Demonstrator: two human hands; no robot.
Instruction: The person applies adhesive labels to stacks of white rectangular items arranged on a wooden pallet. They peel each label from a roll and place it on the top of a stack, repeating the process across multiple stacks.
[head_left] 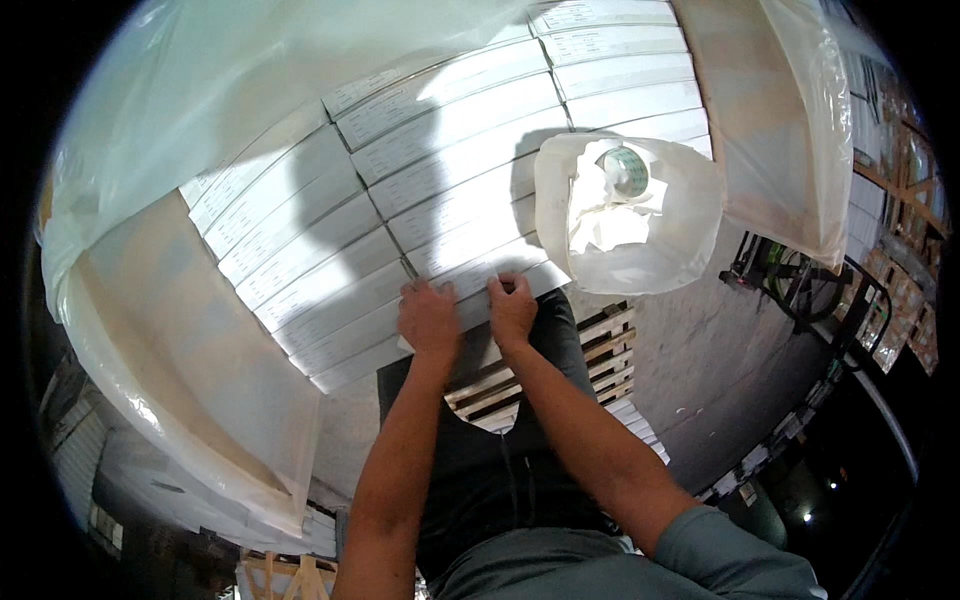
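Rows of flat white boxes [455,205] with small print lie packed side by side in front of me. My left hand [428,318] is at the near edge of the front row, its bent fingers closed over the edge of a white box [365,365]. A little to its right, my right hand [512,308] touches the same near edge, with thumb and fingers pinched together. What sits in that pinch is too small to make out. To the right, a translucent white plastic tub [690,245] stands on the boxes, holding crumpled white paper [610,228] and a tape roll [626,172].
Brown board with clear plastic film [190,330] flanks the boxes on the left, and another filmed board [765,120] on the right. A wooden pallet [610,350] lies on the floor by my legs. A dark wheeled metal frame [800,285] stands at the right.
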